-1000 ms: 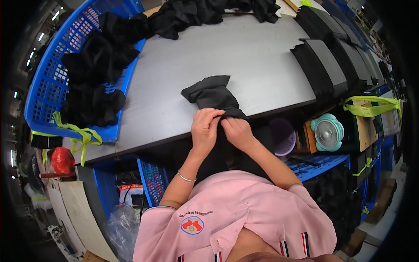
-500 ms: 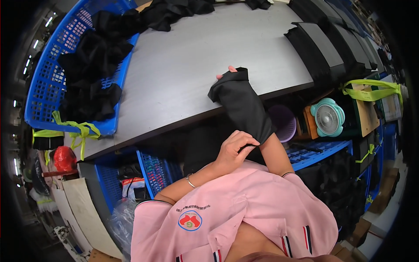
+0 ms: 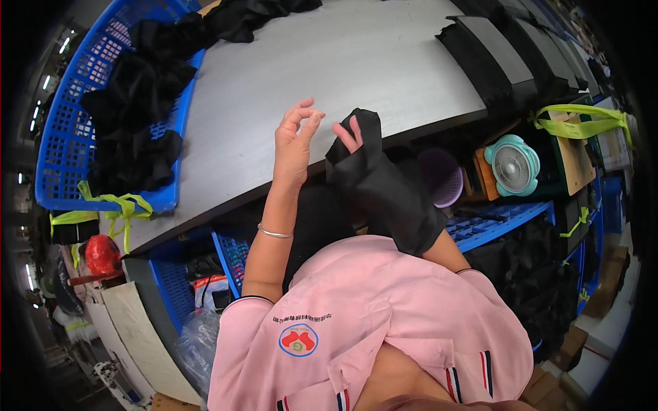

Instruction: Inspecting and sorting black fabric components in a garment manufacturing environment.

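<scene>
A tube of black fabric (image 3: 387,188) covers my right forearm from near the elbow up to the fingers. Two fingertips of my right hand (image 3: 349,137) poke out, spread apart, at its far end; the rest of that hand is hidden inside. My left hand (image 3: 296,140), a bracelet on its wrist, is raised over the table's front edge beside that end of the tube. Its fingers are loosely bent, with nothing visible in them, and they do not touch the fabric. Behind both hands lies the grey table (image 3: 329,61).
At the left, a blue plastic basket (image 3: 51,164) holds heaped black fabric pieces (image 3: 130,103). Stacked black and grey panels (image 3: 493,51) line the table's right side. Below them are a purple bin (image 3: 449,185), a turquoise fan (image 3: 513,166) and a blue crate (image 3: 500,226).
My left hand has let go of the fabric's near edge by the right forearm and moved up to its far end. The tube sits nearer the elbow, and more of the right fingertips shows.
</scene>
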Tool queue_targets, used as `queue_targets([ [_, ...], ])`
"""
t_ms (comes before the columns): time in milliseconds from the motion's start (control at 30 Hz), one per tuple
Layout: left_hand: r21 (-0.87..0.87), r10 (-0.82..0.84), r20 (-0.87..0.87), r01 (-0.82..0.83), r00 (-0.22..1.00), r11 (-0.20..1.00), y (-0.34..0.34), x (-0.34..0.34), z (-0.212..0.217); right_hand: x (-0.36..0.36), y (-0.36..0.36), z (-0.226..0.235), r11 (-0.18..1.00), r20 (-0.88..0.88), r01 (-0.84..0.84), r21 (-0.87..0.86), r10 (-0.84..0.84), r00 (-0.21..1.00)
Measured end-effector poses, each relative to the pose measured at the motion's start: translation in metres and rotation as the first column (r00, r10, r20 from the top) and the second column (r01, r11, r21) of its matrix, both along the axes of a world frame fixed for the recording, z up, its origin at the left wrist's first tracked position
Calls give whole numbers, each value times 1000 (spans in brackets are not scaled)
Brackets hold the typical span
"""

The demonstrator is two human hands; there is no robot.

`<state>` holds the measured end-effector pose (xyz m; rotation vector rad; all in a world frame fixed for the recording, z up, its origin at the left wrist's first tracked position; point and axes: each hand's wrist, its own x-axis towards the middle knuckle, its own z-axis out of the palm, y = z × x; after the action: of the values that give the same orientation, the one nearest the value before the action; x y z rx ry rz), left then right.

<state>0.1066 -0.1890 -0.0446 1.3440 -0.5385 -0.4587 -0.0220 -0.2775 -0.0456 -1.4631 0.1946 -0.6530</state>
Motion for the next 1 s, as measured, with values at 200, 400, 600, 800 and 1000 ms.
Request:
queue_targets([
  [200,5,-185,-64,186,981,983,3,-42,-3,-3,-19,2,937,-108,79,340,-45,993],
  [400,60,23,230,-37,973,998,10,-40,-12,-5,-21,-26,996,-121,29,80,-19,992],
  [600,81,6,-43,-3,999,997,2,-25,-8,-2,-17,-7,780,232,347,-521,-262,937],
  [800,251,-93,264,25,960,968,-3,-54,9,-12,-30,19,269,367,402,-875,-172,914],
  [1000,71,-17,504,-22,864,997,9,-106,13,-16,-73,69,509,-206,-40,-860,-275,939],
])
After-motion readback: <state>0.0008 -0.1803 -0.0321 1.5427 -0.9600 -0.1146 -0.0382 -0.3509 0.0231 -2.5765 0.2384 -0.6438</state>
